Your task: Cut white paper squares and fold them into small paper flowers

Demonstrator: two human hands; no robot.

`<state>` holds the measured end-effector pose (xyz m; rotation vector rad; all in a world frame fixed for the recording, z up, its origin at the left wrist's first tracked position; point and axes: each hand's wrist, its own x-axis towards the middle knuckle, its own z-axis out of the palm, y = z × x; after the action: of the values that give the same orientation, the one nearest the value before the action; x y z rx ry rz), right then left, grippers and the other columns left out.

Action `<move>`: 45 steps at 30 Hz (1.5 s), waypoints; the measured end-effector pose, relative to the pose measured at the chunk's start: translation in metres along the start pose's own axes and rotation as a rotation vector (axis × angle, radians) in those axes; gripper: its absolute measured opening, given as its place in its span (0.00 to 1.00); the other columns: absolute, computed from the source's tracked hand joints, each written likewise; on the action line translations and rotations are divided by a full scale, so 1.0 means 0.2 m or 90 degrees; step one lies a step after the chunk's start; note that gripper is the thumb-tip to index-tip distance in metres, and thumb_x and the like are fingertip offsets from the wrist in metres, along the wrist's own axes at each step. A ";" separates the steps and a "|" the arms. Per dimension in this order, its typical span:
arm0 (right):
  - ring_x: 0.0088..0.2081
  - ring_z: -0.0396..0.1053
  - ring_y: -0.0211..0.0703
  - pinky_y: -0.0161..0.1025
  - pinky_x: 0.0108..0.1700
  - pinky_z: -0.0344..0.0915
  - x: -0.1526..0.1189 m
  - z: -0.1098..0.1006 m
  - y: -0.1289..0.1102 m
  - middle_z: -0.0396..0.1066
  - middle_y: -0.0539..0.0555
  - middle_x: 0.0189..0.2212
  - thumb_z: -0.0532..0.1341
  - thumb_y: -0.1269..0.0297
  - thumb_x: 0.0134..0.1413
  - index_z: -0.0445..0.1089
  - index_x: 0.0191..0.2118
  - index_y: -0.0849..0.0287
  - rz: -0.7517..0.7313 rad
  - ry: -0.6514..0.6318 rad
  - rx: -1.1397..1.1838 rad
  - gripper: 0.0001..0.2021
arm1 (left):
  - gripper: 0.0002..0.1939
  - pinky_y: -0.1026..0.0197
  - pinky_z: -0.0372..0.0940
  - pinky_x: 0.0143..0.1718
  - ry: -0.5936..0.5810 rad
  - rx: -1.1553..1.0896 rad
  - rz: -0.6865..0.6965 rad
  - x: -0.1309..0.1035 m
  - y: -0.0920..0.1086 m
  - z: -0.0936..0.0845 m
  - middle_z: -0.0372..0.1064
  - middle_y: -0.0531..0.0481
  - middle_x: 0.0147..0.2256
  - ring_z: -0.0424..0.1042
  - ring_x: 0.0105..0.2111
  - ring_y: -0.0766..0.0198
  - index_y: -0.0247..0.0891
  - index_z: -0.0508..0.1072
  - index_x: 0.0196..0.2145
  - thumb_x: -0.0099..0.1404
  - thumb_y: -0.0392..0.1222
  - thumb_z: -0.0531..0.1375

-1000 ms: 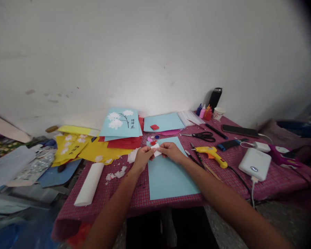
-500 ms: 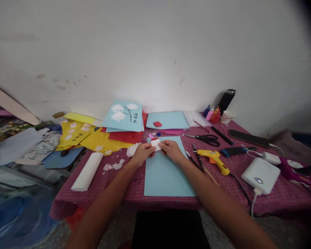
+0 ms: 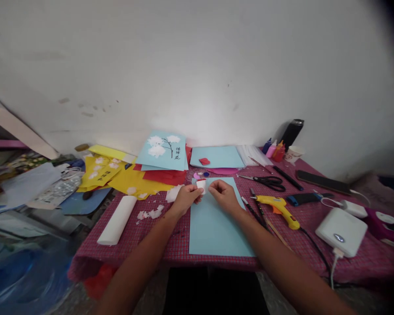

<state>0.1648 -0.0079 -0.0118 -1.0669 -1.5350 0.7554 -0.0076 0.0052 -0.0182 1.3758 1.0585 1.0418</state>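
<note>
A small white piece of paper (image 3: 201, 185), with red at its top edge, is pinched between the thumb and fingers of my left hand (image 3: 188, 197). Just to its right, my right hand (image 3: 223, 195) has thumb and fingertips pressed together, a little apart from the paper; whether anything small is between them I cannot make out. Both hands are above the upper part of a light blue sheet (image 3: 218, 232). Beside my left hand lies a scrap of white tissue (image 3: 173, 194). Small round pink and blue bits (image 3: 206, 174) sit past the sheet's top edge.
Left are a white tissue roll (image 3: 117, 220), torn scraps (image 3: 151, 213) and yellow paper (image 3: 141, 183). Behind, a blue card with white flowers (image 3: 163, 151) and a blue sheet bearing a red paper piece (image 3: 204, 161). Right: scissors (image 3: 272, 182), yellow glue gun (image 3: 277, 208), white power bank (image 3: 342, 230).
My right hand has come away from the white paper toward the right. The paper stays in my left hand. The whole view has shifted slightly.
</note>
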 end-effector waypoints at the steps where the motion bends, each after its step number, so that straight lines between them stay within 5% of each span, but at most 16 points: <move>1: 0.26 0.59 0.36 0.34 0.29 0.57 0.00 0.00 0.00 0.64 0.48 0.24 0.60 0.59 0.51 0.65 0.29 0.59 -0.005 -0.014 -0.006 0.09 | 0.17 0.66 0.59 0.21 -0.003 0.001 0.002 0.00 0.00 0.00 0.67 0.51 0.21 0.64 0.19 0.69 0.34 0.69 0.24 0.55 0.52 0.61; 13: 0.25 0.57 0.34 0.32 0.27 0.55 -0.02 0.04 0.02 0.64 0.47 0.26 0.61 0.63 0.49 0.66 0.35 0.59 -0.020 -0.154 -0.030 0.07 | 0.19 0.67 0.55 0.20 -0.005 0.001 0.046 -0.01 0.00 -0.01 0.63 0.54 0.18 0.61 0.18 0.71 0.34 0.66 0.22 0.54 0.54 0.63; 24: 0.22 0.57 0.34 0.32 0.26 0.54 -0.01 0.03 -0.01 0.60 0.46 0.19 0.57 0.58 0.55 0.64 0.26 0.59 0.032 -0.169 0.016 0.11 | 0.20 0.66 0.58 0.21 -0.010 -0.006 0.025 -0.02 0.03 0.00 0.67 0.51 0.21 0.64 0.20 0.69 0.35 0.68 0.25 0.57 0.57 0.59; 39: 0.19 0.58 0.34 0.33 0.24 0.55 0.00 0.02 -0.01 0.63 0.46 0.17 0.56 0.55 0.56 0.65 0.27 0.59 0.092 -0.134 0.011 0.13 | 0.09 0.66 0.59 0.24 -0.020 -0.010 0.041 -0.02 0.03 -0.01 0.66 0.52 0.23 0.64 0.21 0.70 0.35 0.70 0.27 0.55 0.45 0.60; 45: 0.20 0.59 0.34 0.32 0.23 0.55 0.00 0.03 -0.01 0.64 0.46 0.21 0.61 0.53 0.51 0.65 0.31 0.59 0.109 -0.196 0.081 0.13 | 0.11 0.66 0.58 0.24 -0.033 0.011 0.051 -0.03 0.04 -0.01 0.66 0.53 0.23 0.63 0.22 0.70 0.35 0.71 0.28 0.55 0.46 0.60</move>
<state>0.1589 -0.0079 -0.0115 -1.0298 -1.6404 1.1641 -0.0096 -0.0004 -0.0110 1.4614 0.9840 1.0520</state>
